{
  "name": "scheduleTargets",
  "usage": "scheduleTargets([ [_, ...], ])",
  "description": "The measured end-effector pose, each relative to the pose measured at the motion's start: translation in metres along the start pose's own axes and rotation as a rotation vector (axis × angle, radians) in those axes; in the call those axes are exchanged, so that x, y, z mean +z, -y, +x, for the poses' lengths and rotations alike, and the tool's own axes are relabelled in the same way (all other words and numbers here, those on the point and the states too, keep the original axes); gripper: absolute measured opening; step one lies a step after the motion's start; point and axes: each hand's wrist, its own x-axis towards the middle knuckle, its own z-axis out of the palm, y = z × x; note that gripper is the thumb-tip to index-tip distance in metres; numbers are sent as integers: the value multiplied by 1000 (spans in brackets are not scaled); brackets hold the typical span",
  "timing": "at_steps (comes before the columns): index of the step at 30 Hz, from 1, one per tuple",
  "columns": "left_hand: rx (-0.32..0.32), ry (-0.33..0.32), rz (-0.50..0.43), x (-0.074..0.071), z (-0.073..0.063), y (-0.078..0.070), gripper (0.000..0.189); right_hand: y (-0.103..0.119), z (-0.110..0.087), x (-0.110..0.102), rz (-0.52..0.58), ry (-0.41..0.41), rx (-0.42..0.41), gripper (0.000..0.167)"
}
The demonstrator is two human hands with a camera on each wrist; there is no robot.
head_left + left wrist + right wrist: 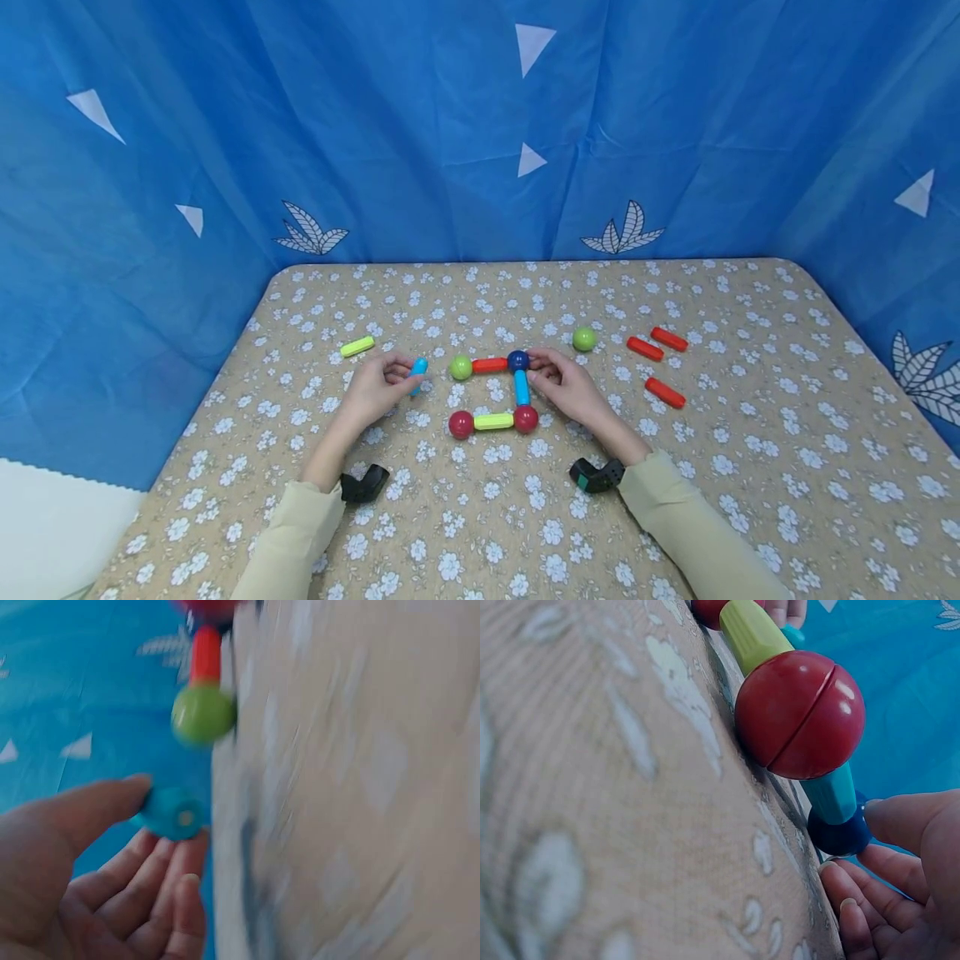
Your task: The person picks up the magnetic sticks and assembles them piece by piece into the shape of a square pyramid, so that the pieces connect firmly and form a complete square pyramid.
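Note:
Between thumb and fingers my left hand (380, 386) pinches a light-blue rod (419, 367), whose round end faces the camera in the left wrist view. To its right lies a three-sided chain of rods and balls: a green ball (461, 367), a red rod (490, 365), a dark-blue ball (518, 360), another light-blue rod (522, 387), a red ball (526, 418), a yellow-green rod (493, 422) and a second red ball (461, 425). My right hand (567, 386) holds the dark-blue ball (841, 834) between thumb and fingers. The held rod is apart from the chain.
A loose yellow-green rod (357, 347) lies beyond my left hand. Behind my right hand sits a green ball (584, 338). Three red rods (664, 392) are spread to the right. A flowered cloth (465, 533) covers the table, and a blue curtain (420, 125) hangs behind it.

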Motion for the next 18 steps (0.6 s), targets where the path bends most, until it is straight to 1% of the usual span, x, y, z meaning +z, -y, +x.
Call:
scheduleTargets([
  [4, -89, 45, -189, 15, -5, -6, 37, -1, 1, -1, 7, 0, -2, 36],
  [5, -117, 60, -236, 17, -7, -10, 37, -1, 1, -1, 9, -2, -1, 36],
  [9, -199, 116, -414, 26, -9, -13, 38, -1, 2, -1, 13, -3, 0, 36],
  [11, -217, 134, -471, 29, -10, -14, 37, -1, 2, -1, 12, -1, 2, 36],
  [12, -222, 137, -499, 32, -9, -10, 37, -1, 2, -1, 11, -1, 3, 36],
  [14, -233, 143, -542, 36, -9, -10, 36, -1, 2, 0, 6, -1, 7, 36],
  [18, -238, 157, -603, 41, -10, -10, 36, -1, 2, 0, 2, 3, 7, 36],
])
